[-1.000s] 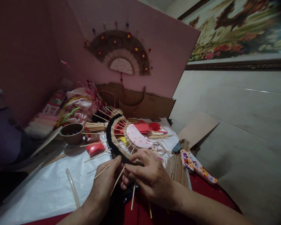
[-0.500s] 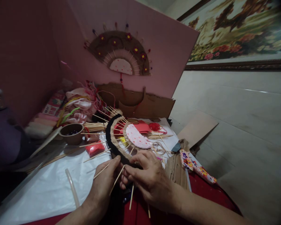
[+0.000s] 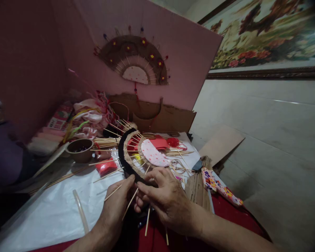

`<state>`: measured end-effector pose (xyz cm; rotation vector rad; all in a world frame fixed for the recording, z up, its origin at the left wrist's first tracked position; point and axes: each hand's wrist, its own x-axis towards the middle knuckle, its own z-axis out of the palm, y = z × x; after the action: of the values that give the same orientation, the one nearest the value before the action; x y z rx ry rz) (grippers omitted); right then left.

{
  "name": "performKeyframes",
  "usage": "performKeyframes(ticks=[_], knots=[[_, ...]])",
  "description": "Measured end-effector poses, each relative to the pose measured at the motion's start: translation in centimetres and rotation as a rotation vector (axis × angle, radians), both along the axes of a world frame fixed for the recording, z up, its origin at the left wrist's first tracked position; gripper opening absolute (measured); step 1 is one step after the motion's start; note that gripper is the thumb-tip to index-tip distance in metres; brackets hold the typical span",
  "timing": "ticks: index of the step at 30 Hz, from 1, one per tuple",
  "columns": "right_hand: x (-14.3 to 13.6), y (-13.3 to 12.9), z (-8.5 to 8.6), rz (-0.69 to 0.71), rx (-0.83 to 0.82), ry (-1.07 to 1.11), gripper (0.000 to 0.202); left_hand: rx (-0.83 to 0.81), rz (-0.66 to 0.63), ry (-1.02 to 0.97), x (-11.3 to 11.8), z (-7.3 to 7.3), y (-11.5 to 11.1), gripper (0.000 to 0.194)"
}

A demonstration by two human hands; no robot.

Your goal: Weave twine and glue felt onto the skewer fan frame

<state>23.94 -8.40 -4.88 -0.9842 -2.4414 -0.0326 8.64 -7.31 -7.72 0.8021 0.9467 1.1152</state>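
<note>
Both of my hands grip the lower end of a handmade fan [image 3: 124, 155]. It has a black outer band, a twine-wrapped arc inside that, thin wooden sticks radiating outward, and a pink dotted half-round centre [image 3: 153, 154]. My left hand [image 3: 115, 206] pinches the black band with its thumb on top, and sticks pass beside and between the fingers. My right hand [image 3: 168, 199] is closed over the band's near end, its thumb and index finger pressed at a stick [image 3: 130, 203]. Its other fingers curl partly out of sight. More stick ends poke out below the right hand.
A finished fan [image 3: 132, 57] hangs on the pink board [image 3: 183, 56] behind. A brown bowl [image 3: 80, 150], a red packet [image 3: 106, 166], and a glue stick [image 3: 80, 210] lie to the left. Cardboard strips [image 3: 198, 189] and a floral-covered tool [image 3: 220, 187] are at the right.
My right thumb and index finger have shifted slightly left along the black band. The fan and my left hand stay almost in place.
</note>
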Motion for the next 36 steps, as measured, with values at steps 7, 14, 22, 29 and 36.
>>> performKeyframes(ticks=[7, 14, 22, 29, 36], knots=[[0.9, -0.9, 0.2, 0.032, 0.088, 0.193, 0.024, -0.058, 0.044, 0.009, 0.2, 0.0, 0.1, 0.032], [2.9, -0.4, 0.1, -0.084, 0.07, 0.443, 0.021, -0.029, 0.082, 0.034, 0.2, 0.0, 0.2, 0.03], [4.0, -0.9, -0.1, -0.136, -0.015, 0.432, 0.021, -0.045, 0.076, 0.008, 0.1, 0.1, 0.2, 0.028], [3.3, -0.9, -0.5, -0.087, -0.082, 0.282, 0.022, -0.05, 0.069, -0.003, 0.1, 0.3, 0.2, 0.028], [3.0, -1.3, -0.1, -0.019, -0.067, 0.275, 0.017, -0.056, 0.069, 0.006, 0.1, 0.1, 0.3, 0.026]])
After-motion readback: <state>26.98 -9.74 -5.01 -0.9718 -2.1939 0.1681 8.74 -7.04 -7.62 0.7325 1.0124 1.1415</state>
